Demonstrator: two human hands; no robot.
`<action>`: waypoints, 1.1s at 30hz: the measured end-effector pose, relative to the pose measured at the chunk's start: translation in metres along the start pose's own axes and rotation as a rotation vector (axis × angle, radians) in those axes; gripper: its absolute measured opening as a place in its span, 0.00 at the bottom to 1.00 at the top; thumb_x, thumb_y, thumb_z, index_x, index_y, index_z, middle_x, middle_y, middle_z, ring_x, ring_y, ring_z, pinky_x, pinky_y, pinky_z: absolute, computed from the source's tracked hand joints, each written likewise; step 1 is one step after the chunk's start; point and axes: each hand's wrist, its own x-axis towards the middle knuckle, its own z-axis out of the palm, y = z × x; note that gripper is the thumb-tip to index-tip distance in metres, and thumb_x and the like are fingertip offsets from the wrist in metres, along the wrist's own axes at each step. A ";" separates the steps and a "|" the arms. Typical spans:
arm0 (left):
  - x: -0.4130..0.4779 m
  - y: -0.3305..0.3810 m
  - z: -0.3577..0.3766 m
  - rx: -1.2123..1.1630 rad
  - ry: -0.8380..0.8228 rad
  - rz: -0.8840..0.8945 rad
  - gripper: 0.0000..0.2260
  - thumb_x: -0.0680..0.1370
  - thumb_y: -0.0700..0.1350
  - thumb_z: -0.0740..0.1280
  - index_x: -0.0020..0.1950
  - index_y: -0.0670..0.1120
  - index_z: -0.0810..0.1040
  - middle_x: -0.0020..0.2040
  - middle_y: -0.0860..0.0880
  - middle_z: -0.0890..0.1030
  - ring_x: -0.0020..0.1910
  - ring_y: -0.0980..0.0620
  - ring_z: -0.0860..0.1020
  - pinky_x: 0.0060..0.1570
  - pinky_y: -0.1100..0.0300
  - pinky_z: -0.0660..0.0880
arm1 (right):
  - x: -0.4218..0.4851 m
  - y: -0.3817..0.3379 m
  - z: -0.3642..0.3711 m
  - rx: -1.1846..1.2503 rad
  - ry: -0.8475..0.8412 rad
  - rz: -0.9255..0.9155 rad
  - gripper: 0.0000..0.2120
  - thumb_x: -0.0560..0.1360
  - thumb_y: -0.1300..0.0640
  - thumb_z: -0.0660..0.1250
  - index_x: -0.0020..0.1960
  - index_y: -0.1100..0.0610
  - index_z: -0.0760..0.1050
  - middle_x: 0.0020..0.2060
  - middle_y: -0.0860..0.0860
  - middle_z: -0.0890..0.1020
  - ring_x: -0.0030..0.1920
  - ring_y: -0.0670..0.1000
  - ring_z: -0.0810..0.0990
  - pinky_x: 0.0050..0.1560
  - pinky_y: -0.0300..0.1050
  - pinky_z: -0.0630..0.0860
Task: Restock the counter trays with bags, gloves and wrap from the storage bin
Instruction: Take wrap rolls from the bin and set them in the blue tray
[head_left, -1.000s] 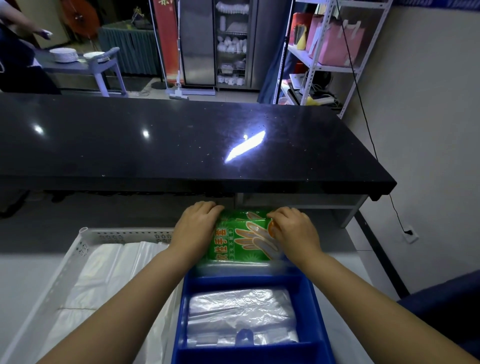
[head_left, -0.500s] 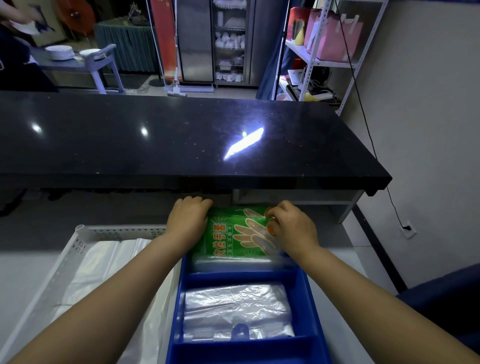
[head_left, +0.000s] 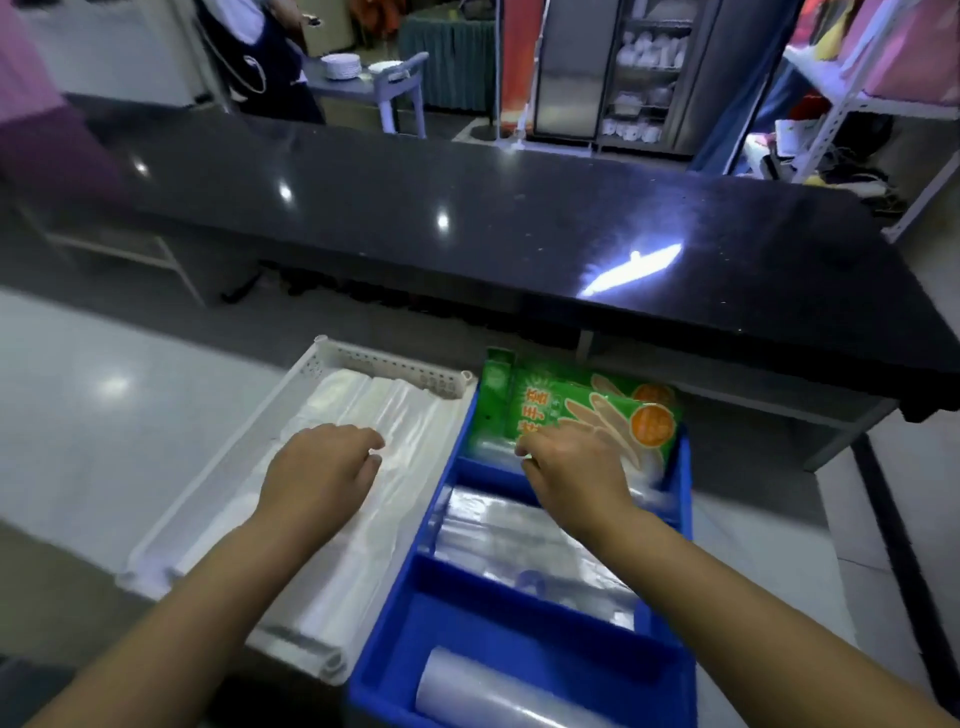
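A green pack of gloves (head_left: 576, 410) leans in the far compartment of the blue divided tray (head_left: 684, 514). My right hand (head_left: 571, 473) grips the pack's near edge. The middle compartment holds clear plastic bags (head_left: 519, 540), and a clear roll of wrap (head_left: 467, 691) lies in the near one. To the left, touching the blue tray, stands a white perforated tray (head_left: 395, 364) filled with white plastic bags (head_left: 374, 415). My left hand (head_left: 322, 467) hovers just over those bags, fingers loosely apart and holding nothing.
A raised black counter top (head_left: 519, 218) overhangs the far side of the trays. Beyond it stand a person in a dark apron (head_left: 260, 62), a small table with plates (head_left: 358, 73) and a metal shelf (head_left: 857, 93). A purple sleeve (head_left: 47, 135) shows at the far left.
My left hand has let go of the glove pack and moved left over the white bags. The pack now sits in the far compartment. My view has swung to the left.
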 end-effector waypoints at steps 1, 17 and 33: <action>-0.016 -0.010 -0.003 0.007 -0.011 -0.045 0.09 0.76 0.46 0.63 0.53 0.50 0.80 0.47 0.50 0.84 0.47 0.47 0.79 0.42 0.55 0.73 | 0.000 -0.010 0.007 0.024 -0.028 -0.036 0.07 0.71 0.61 0.64 0.43 0.57 0.81 0.37 0.54 0.84 0.40 0.58 0.79 0.37 0.51 0.76; -0.286 -0.163 -0.074 0.092 0.081 -0.649 0.06 0.71 0.39 0.70 0.35 0.46 0.80 0.31 0.47 0.80 0.31 0.44 0.77 0.28 0.58 0.66 | 0.000 -0.240 0.047 0.079 -0.152 -0.447 0.11 0.78 0.53 0.57 0.50 0.51 0.79 0.42 0.49 0.83 0.41 0.50 0.79 0.37 0.39 0.72; -0.539 -0.354 -0.090 -0.040 0.047 -1.104 0.09 0.77 0.46 0.62 0.44 0.50 0.82 0.42 0.48 0.84 0.38 0.47 0.80 0.36 0.57 0.77 | -0.076 -0.535 0.172 0.059 -0.500 -0.647 0.12 0.77 0.51 0.58 0.46 0.54 0.78 0.41 0.51 0.82 0.41 0.54 0.80 0.40 0.50 0.77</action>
